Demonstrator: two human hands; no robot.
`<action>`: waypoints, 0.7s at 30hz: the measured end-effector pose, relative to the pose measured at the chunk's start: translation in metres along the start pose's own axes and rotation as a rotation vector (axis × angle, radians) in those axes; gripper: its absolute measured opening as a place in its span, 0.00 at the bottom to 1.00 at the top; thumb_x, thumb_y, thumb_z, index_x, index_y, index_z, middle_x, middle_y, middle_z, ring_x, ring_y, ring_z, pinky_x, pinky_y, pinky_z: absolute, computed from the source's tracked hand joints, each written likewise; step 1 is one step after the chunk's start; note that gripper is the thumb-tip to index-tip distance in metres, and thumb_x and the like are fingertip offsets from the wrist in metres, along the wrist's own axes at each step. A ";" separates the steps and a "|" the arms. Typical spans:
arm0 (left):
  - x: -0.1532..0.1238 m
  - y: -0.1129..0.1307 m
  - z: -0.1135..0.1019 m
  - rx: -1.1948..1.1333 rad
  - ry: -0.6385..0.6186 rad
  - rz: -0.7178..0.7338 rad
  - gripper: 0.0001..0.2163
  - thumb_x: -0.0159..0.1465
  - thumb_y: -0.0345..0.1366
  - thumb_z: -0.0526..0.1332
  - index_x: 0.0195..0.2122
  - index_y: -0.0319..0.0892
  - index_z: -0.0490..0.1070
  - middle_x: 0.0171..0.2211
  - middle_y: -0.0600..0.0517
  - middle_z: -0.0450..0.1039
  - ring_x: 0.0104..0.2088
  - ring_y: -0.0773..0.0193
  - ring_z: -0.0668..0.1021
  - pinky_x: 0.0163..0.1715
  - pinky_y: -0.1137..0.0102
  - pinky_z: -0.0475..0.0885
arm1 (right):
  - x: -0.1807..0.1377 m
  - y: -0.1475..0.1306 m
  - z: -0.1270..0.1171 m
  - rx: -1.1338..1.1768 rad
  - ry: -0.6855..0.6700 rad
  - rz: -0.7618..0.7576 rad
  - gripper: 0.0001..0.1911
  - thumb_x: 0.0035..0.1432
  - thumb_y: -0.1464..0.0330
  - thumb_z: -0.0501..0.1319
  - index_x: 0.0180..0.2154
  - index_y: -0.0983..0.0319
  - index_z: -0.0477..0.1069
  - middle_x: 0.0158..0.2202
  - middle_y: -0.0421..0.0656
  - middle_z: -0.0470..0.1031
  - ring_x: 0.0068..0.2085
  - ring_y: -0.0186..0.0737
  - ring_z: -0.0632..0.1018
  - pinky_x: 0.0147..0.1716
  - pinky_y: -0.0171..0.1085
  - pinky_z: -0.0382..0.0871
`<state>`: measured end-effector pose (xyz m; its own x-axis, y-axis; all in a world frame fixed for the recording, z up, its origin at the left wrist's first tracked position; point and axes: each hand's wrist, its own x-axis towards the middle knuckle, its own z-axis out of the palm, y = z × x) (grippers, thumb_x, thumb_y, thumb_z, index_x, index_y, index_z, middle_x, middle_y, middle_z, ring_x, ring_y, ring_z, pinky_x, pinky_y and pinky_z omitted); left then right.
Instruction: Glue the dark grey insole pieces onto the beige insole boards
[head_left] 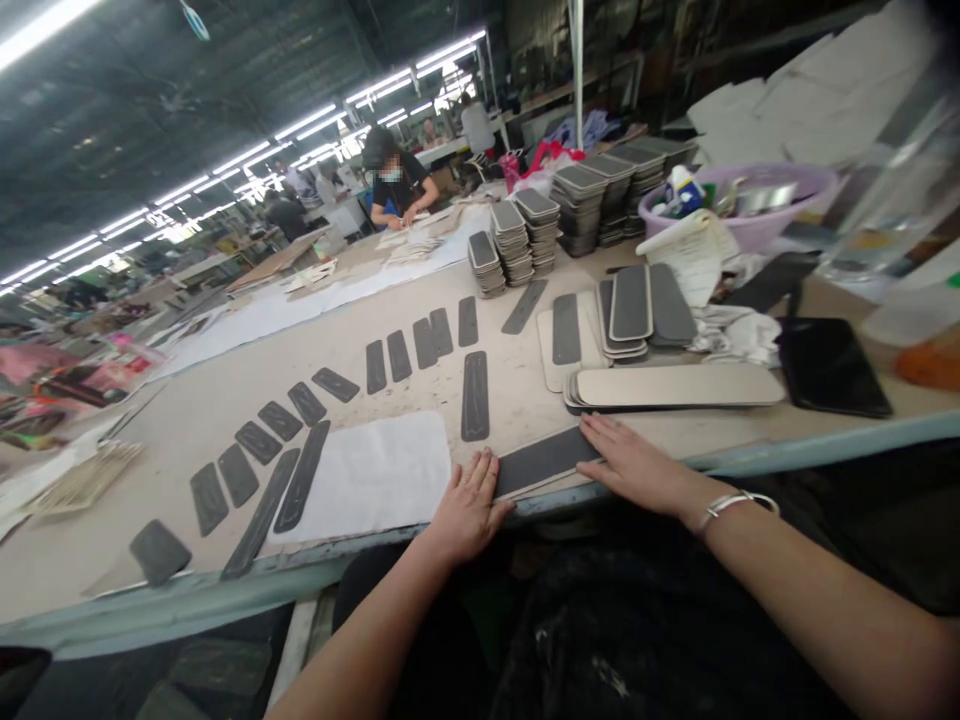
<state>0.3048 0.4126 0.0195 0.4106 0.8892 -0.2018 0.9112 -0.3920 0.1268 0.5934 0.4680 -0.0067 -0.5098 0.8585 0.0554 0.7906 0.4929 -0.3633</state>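
A long dark grey panel [546, 458] with a pale border lies flat along the near edge of the table. My left hand [471, 503] rests on its left end, fingers stretched out. On its right end lies my right hand [628, 462], fingers extended and a bangle at the wrist. Just behind the panel is a stack of long cream strips [675, 386] with dark undersides. A single dark strip [475, 397] points away from me beyond my left hand. Left of that hand, a white sheet [375, 475] covers part of the table.
Several dark pieces [259, 442] are spread in a curved row to the left. Stacks of grey-topped panels [512, 240] stand at the back, near a purple basin [810, 190]. A black tablet [832, 366] lies at right. Across the table, a person [405, 185] works.
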 end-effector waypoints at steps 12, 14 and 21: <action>0.049 0.005 -0.039 -0.045 -0.113 -0.219 0.22 0.44 0.43 0.68 0.39 0.39 0.70 0.37 0.47 0.69 0.41 0.55 0.72 0.40 0.67 0.67 | 0.002 0.008 -0.023 0.379 0.437 0.207 0.18 0.57 0.61 0.54 0.46 0.62 0.70 0.45 0.48 0.73 0.45 0.45 0.74 0.47 0.43 0.68; 0.047 0.008 -0.045 -0.106 -0.106 -0.213 0.17 0.44 0.42 0.68 0.33 0.40 0.72 0.34 0.49 0.69 0.38 0.56 0.72 0.37 0.68 0.67 | 0.002 0.007 -0.024 0.445 0.414 0.250 0.20 0.57 0.60 0.54 0.48 0.62 0.70 0.47 0.49 0.71 0.47 0.46 0.73 0.49 0.44 0.66; 0.015 0.018 -0.067 -0.869 -0.048 -0.183 0.12 0.58 0.42 0.58 0.33 0.39 0.75 0.28 0.52 0.73 0.30 0.64 0.72 0.30 0.72 0.65 | 0.002 0.002 -0.039 0.729 0.339 0.366 0.25 0.57 0.53 0.52 0.48 0.63 0.69 0.45 0.49 0.73 0.46 0.45 0.73 0.48 0.42 0.67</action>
<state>0.3254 0.4344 0.0842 0.2799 0.9017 -0.3294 0.6231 0.0903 0.7769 0.6075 0.4760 0.0286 -0.0477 0.9976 0.0499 0.4125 0.0652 -0.9086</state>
